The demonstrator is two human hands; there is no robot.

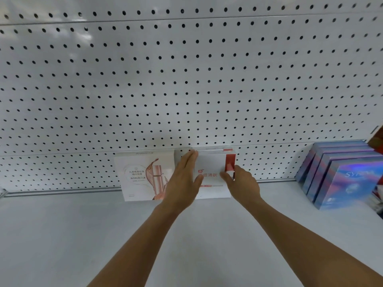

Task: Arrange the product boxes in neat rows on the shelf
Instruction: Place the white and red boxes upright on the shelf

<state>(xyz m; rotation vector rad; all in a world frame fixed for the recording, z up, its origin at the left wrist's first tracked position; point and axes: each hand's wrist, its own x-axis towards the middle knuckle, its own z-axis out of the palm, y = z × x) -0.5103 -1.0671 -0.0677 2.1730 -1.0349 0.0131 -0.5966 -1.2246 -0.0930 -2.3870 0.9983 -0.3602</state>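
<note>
A white box with a red side and red print [213,168] stands upright at the back of the white shelf [62,235], against the pegboard. My left hand [183,181] lies flat against its left face, fingers straight. My right hand [240,181] grips its right front edge, thumb on the front. More white boxes stand behind it. Just to the left stands a white box with a pink bottle picture [143,177], partly hidden by my left hand.
A row of several blue iridescent boxes [339,175] stands at the right end of the shelf. A red object [377,141] pokes in at the right edge. The perforated white back panel [186,79] rises behind everything.
</note>
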